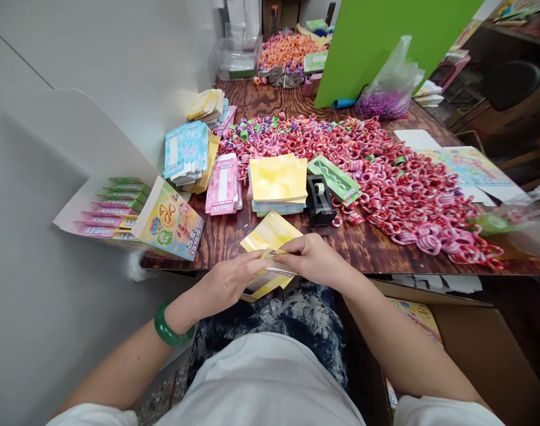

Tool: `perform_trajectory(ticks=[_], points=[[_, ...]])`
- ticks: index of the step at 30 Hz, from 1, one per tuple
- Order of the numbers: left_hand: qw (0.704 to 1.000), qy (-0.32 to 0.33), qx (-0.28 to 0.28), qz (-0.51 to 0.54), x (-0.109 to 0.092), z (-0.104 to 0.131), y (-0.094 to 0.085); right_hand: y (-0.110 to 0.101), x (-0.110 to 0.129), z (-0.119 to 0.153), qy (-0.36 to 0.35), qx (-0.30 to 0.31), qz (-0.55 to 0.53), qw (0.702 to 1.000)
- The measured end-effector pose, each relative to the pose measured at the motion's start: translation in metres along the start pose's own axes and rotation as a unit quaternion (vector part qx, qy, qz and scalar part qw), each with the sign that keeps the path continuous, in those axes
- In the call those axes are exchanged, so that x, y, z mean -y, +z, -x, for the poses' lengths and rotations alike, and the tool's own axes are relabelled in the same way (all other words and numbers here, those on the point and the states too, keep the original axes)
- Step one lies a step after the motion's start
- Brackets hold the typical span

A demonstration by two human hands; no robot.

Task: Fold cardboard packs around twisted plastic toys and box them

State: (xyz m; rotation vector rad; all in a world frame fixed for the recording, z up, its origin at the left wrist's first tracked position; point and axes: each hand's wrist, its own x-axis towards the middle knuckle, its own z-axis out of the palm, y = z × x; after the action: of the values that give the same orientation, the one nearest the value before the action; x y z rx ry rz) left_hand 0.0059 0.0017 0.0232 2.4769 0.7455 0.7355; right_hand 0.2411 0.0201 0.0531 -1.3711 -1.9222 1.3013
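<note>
At the table's front edge, my left hand [232,277] and my right hand [311,260] are both closed on a yellow printed card box [263,285] with a pale window area. It looks partly folded. My right fingers pinch its top flap, and my left fingers press along its side. A yellow card sheet [270,229] lies just beyond, partly behind my fingers. Further back stands a stack of yellow and blue cards [278,178]. Right of that stack are a black tape dispenser [320,204] and a green box [336,178] with a twisted shape in its window.
A pile of red and pink striped rings [358,151] spreads across the wooden table [261,97]. On the left, a display box [170,222] holds several small boxes, near pink cards [223,184] and blue cards [185,151]. A green panel [376,44] stands behind a plastic bag [391,89].
</note>
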Motion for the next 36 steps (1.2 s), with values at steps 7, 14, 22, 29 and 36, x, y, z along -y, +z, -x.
perform_trajectory(ticks=[7,14,22,29,36], points=[[0.997,-0.012,-0.06,0.036,-0.001,0.009,0.007,-0.001,0.018,0.01,-0.066,0.005,0.105,0.992],[1.0,0.0,0.021,0.013,-0.006,0.004,-0.001,0.007,0.024,0.009,-0.112,0.037,0.139,0.983],[0.993,-0.064,0.095,0.03,-0.012,0.0,-0.007,0.007,0.017,0.006,-0.067,0.017,-0.028,0.997],[0.994,-0.07,0.074,0.027,-0.01,0.007,-0.006,-0.004,-0.015,0.006,0.061,0.044,-0.362,0.929],[0.992,-0.064,0.087,0.059,-0.009,0.008,-0.005,0.013,-0.027,0.01,0.115,0.073,-0.424,0.895]])
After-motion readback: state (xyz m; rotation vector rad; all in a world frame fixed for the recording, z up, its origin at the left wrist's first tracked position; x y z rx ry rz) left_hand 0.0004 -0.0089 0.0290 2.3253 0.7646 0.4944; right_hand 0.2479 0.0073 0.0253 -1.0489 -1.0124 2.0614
